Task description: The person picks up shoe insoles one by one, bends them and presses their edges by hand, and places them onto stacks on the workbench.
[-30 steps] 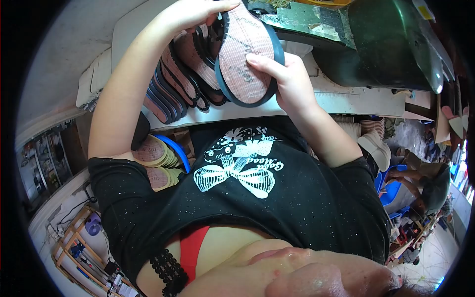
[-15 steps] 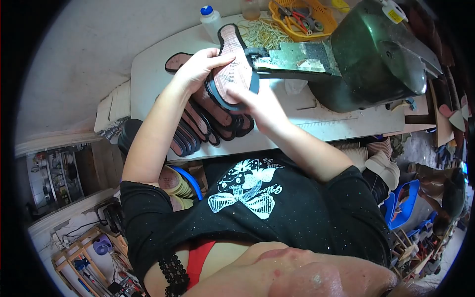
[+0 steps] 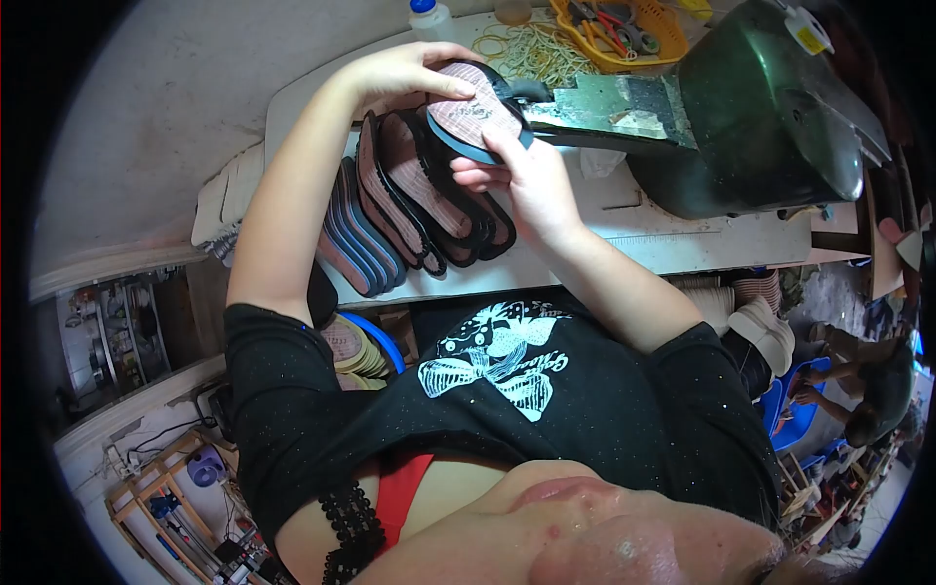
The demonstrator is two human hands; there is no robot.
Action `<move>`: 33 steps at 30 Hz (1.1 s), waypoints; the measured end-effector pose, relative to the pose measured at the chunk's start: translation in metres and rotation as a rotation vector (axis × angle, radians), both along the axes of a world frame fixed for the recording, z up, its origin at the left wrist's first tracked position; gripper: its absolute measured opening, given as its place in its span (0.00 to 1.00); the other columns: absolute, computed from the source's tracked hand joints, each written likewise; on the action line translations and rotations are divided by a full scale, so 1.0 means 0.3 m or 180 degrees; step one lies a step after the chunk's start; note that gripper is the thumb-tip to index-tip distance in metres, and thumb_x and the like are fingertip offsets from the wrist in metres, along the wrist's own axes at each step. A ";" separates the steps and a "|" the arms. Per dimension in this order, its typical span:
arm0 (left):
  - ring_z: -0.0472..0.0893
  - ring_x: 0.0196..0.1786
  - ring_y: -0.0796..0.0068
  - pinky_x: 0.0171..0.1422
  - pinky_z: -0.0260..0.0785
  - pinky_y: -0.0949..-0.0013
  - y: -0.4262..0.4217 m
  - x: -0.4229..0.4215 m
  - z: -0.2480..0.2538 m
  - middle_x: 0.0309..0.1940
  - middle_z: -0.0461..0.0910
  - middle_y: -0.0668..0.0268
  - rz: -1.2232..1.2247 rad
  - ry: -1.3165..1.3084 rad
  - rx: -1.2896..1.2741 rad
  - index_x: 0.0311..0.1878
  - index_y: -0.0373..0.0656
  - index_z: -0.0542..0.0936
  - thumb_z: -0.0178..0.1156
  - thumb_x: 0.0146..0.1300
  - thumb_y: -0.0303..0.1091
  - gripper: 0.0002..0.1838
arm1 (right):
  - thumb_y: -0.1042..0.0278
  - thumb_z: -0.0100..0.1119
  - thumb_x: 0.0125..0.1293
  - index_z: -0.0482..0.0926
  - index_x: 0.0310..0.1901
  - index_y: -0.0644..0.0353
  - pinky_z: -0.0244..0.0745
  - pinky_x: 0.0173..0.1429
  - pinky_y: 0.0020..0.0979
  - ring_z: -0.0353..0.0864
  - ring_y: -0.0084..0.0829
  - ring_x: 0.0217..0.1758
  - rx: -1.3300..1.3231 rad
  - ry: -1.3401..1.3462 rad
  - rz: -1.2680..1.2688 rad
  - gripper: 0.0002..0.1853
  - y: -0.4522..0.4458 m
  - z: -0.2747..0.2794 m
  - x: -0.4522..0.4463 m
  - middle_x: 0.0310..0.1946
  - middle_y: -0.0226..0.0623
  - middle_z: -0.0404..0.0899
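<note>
A sandal sole (image 3: 470, 115) with a pinkish patterned top and a dark edge is held in both hands beside the narrow end of a green machine arm (image 3: 609, 105). My left hand (image 3: 414, 74) grips its upper left side, thumb on the patterned face. Lower down, my right hand (image 3: 526, 180) pinches the edge near the rounded end, thumb on top. Part of the sole is hidden by the fingers and the machine tip. Just below it, more dark-edged soles (image 3: 429, 185) lie in an overlapping row, beside blue-edged soles (image 3: 356, 234).
The green machine body (image 3: 770, 117) stands at the right of the white table (image 3: 673, 244). Behind are a yellow tool basket (image 3: 600, 49), pale cords (image 3: 531, 54) and a blue-capped bottle (image 3: 429, 21). Pale insoles (image 3: 351, 351) lie below the table edge. Another person (image 3: 863, 380) is at the far right.
The sole has turned and moved from above the row to the machine tip, with both hands still on it. The view has also shifted, showing more of the table's back than a second ago.
</note>
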State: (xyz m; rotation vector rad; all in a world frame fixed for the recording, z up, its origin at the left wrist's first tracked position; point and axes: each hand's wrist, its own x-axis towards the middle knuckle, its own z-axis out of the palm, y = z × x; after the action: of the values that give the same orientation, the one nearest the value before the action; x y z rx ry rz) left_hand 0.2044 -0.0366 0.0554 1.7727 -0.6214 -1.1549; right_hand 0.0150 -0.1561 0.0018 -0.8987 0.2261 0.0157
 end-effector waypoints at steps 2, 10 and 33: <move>0.75 0.52 0.75 0.58 0.71 0.70 -0.007 0.045 0.011 0.49 0.76 0.64 -0.0457 -0.0385 0.0389 0.59 0.38 0.71 0.68 0.57 0.35 0.28 | 0.53 0.50 0.72 0.80 0.45 0.68 0.78 0.39 0.24 0.85 0.25 0.32 -0.0160 -0.0002 -0.0070 0.22 -0.007 0.007 0.003 0.33 0.42 0.84; 0.74 0.43 0.84 0.47 0.70 0.77 0.049 0.006 0.020 0.39 0.76 0.71 -0.0384 -0.0167 0.0312 0.50 0.38 0.75 0.65 0.62 0.43 0.21 | 0.51 0.50 0.72 0.81 0.42 0.72 0.79 0.37 0.23 0.86 0.28 0.33 -0.0194 0.0035 -0.0230 0.25 -0.018 0.022 0.022 0.34 0.44 0.85; 0.80 0.30 0.79 0.28 0.73 0.74 0.104 -0.248 0.012 0.31 0.81 0.67 0.0447 -0.0680 0.1112 0.43 0.42 0.82 0.63 0.58 0.57 0.25 | 0.55 0.62 0.64 0.81 0.43 0.61 0.78 0.44 0.25 0.84 0.25 0.35 -0.0520 -0.0038 -0.0120 0.17 -0.058 -0.015 0.014 0.34 0.33 0.84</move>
State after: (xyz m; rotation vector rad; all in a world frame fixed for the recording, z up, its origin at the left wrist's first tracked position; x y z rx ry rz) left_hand 0.1301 -0.0053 0.0591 2.2207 -0.4265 -1.0308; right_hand 0.0194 -0.1735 -0.0028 -1.0566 0.2357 -0.0435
